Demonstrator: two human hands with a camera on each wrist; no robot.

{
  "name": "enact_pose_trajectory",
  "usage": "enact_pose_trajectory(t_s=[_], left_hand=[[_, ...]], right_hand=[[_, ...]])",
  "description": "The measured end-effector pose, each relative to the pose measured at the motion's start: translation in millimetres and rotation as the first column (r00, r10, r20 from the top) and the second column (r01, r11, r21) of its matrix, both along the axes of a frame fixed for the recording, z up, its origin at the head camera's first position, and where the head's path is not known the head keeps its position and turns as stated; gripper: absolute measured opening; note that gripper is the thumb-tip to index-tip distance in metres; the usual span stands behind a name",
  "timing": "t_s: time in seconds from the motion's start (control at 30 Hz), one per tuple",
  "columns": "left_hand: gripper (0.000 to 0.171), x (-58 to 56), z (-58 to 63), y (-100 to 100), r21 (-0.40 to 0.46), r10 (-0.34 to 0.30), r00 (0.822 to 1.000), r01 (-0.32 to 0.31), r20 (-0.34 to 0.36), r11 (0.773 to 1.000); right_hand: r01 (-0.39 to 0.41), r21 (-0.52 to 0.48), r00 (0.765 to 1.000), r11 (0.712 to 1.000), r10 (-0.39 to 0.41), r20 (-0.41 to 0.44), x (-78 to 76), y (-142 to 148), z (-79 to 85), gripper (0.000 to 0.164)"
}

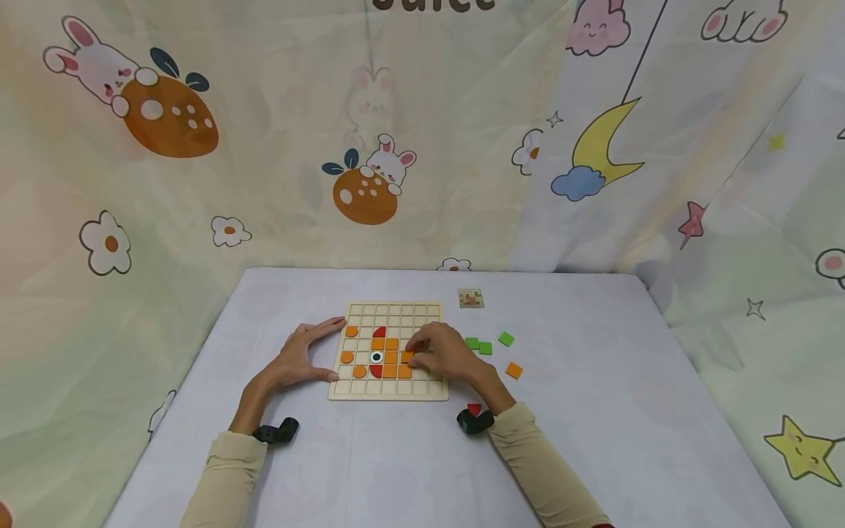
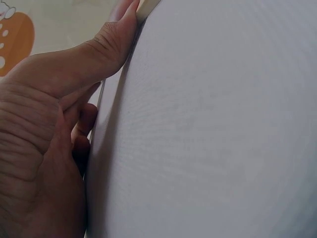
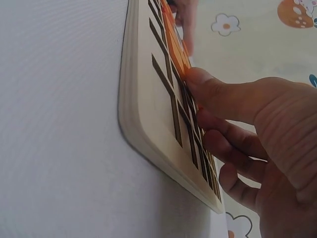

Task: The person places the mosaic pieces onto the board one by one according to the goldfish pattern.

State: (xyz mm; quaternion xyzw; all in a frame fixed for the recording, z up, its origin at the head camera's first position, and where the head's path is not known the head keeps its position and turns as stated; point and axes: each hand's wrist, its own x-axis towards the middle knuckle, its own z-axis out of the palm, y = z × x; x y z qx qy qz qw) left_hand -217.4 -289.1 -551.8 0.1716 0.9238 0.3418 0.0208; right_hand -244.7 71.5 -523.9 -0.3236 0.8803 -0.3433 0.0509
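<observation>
A wooden grid board [image 1: 422,391] lies on the table, partly filled with orange squares [image 1: 391,357], orange rounds [image 1: 347,357], red curved pieces [image 1: 379,332] and a round eye piece [image 1: 376,357]. Against the board's left edge rests my left hand [image 1: 290,359], thumb and fingers spread apart. Its thumb touches the board edge [image 2: 147,9] in the left wrist view. Over the right part of the grid, my right hand [image 1: 449,353] pinches an orange square tile [image 1: 406,357] at the filled cells. The right wrist view shows that thumb against orange tiles [image 3: 174,47]; its fingertips are partly hidden.
Right of the board lie several green squares [image 1: 485,348] and a loose orange square [image 1: 514,370]. A red piece [image 1: 474,408] sits near the right wrist, partly covered by the black wrist camera [image 1: 474,422]. Behind the board is a small picture card [image 1: 472,298].
</observation>
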Motion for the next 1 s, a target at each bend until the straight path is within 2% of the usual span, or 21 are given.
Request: enact_pose_trajectory(t_s=[0.3, 0.67, 1.0], left_hand=[[0.112, -0.9, 0.6, -0.5, 0.004, -0.003, 1.000, 0.003, -0.003, 1.000], [0.113, -3.5, -1.9, -2.2, 0.029, -0.037, 0.999, 0.037, -0.011, 0.999], [0.112, -2.7, -1.1, -2.8, 0.021, -0.036, 0.999, 0.036, -0.022, 0.999]], right_hand=[[-0.007, -0.007, 1.000, 1.000, 0.007, 0.001, -0.5, 1.1, -0.1, 0.020], [-0.012, 0.010, 1.000, 1.000, 0.012, 0.007, 2.4, -1.4, 3.1, 0.014], [-0.011, 0.058, 1.000, 0.998, 0.012, -0.014, 4.3, -4.3, 4.3, 0.017]])
